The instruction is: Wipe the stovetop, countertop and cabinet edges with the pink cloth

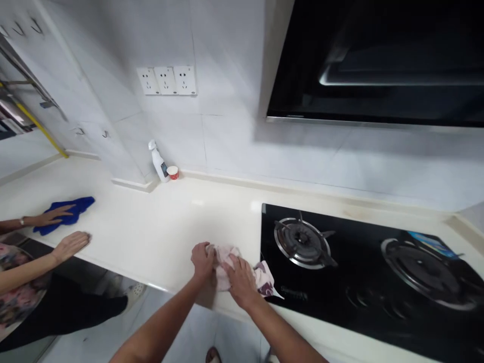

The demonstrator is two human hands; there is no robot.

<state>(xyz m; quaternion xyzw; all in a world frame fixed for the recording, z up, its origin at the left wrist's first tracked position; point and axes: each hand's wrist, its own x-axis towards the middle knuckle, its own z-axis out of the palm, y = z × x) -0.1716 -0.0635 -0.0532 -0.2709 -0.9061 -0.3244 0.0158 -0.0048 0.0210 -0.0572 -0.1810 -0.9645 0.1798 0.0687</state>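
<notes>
A pale pink cloth (223, 282) with a purple-patterned end lies bunched on the white countertop (151, 229). Its patterned end reaches over the left edge of the black gas stove (340, 282). My left hand (203, 259) has its fingers curled on the cloth's left side. Over the cloth's middle, my right hand (241, 279) presses down with bent fingers gripping the fabric. The undersides of both hands are hidden.
At the left, another person's hand (53, 217) rests on a blue cloth (77, 207); their other hand (71, 246) is near the counter edge. A white spray bottle (159, 164) and a small red-and-white cup (173, 173) stand by the wall. A black range hood (370, 96) overhangs the stove.
</notes>
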